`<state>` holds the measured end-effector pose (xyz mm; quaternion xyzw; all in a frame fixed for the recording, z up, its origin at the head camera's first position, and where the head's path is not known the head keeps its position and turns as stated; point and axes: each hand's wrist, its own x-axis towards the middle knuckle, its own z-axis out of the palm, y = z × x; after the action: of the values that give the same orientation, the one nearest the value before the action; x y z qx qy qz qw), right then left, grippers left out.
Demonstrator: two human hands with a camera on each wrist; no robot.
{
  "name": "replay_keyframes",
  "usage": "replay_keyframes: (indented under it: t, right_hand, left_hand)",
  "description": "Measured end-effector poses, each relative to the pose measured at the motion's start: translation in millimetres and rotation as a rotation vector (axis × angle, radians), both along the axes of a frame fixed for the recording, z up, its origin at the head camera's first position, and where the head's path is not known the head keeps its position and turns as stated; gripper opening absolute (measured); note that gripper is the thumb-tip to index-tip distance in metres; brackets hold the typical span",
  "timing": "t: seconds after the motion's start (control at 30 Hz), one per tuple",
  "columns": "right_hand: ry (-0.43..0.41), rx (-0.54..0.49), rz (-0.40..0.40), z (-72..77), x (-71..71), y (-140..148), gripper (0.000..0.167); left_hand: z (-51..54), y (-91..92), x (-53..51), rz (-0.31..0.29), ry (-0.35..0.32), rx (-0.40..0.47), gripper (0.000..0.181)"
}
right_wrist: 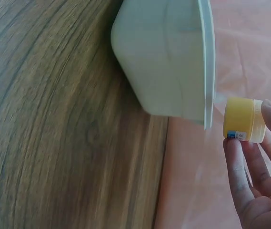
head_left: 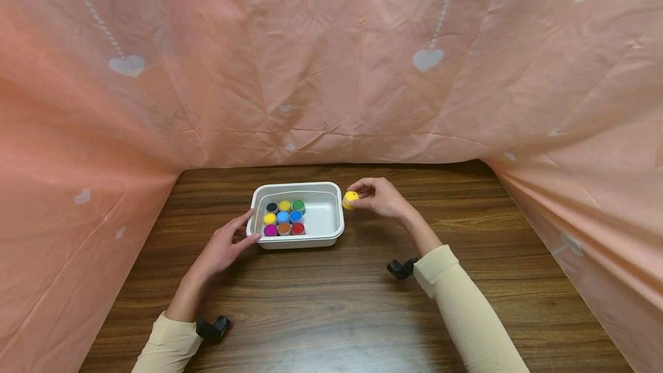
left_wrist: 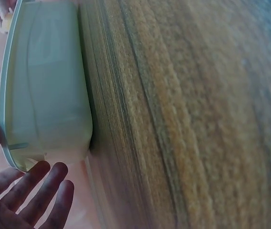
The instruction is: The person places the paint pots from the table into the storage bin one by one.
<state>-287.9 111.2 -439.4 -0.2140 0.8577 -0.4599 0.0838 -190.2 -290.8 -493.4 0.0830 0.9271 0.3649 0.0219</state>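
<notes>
A white plastic tub (head_left: 324, 220) stands on the table, with several small paint pots (head_left: 283, 217) in its left half, in black, yellow, green, blues, magenta, brown and red. My left hand (head_left: 223, 249) holds the tub's near left corner, thumb at the front rim and fingers around the left end. In the left wrist view, some fingers (left_wrist: 54, 179) stay loosely spread beside the wall. Just outside the right rim, my right hand (head_left: 383, 197) pinches a yellow paint pot (right_wrist: 239, 119) between thumb and fingers. A small label shows on its side.
The wooden table (head_left: 321, 304) extends around the tub. A pink curtain (head_left: 331, 73) with white hearts hangs behind and along both sides. Black wrist devices (head_left: 213, 328) sit on both forearms, by the cream sleeves.
</notes>
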Motion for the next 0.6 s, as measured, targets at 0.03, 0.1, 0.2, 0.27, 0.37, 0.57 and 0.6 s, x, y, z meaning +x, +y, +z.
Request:
replay_keyframes:
  t: [0.03, 0.1, 0.2, 0.27, 0.37, 0.57, 0.6]
  right_hand:
    - [0.003, 0.005, 0.001, 1.0, -0.2, -1.8, 0.033]
    - [-0.002, 0.01, 0.002, 2.2, -0.7, -5.6, 0.033]
    - [-0.015, 0.014, 0.0, 3.7, -1.5, -11.0, 0.035]
    - [-0.027, 0.006, -0.004, 4.4, -2.1, -14.7, 0.035]
    - [-0.024, 0.0, -0.005, 4.8, -3.0, -19.5, 0.035]
    - [-0.023, -0.023, -0.01, 5.2, -3.8, -29.9, 0.034]
    - [-0.022, -0.025, -0.011, 5.2, -4.0, -31.8, 0.034]
  left_hand:
    - [-0.2, -0.1, -0.2, 0.0, 0.001, 0.001, 0.075]
    - [-0.6, -0.2, -0.5, -0.001, 0.003, -0.001, 0.075]
    - [-0.8, -0.3, -0.8, -0.002, 0.006, 0.001, 0.076]
    - [-0.9, -0.3, -0.9, -0.003, 0.007, 0.0, 0.076]
    - [-0.9, -0.1, -0.8, -0.002, 0.006, -0.001, 0.075]
    - [-1.3, 0.0, -0.6, -0.002, 0.012, -0.002, 0.075]
    - [-1.3, -0.1, -0.5, -0.003, 0.012, -0.002, 0.075]
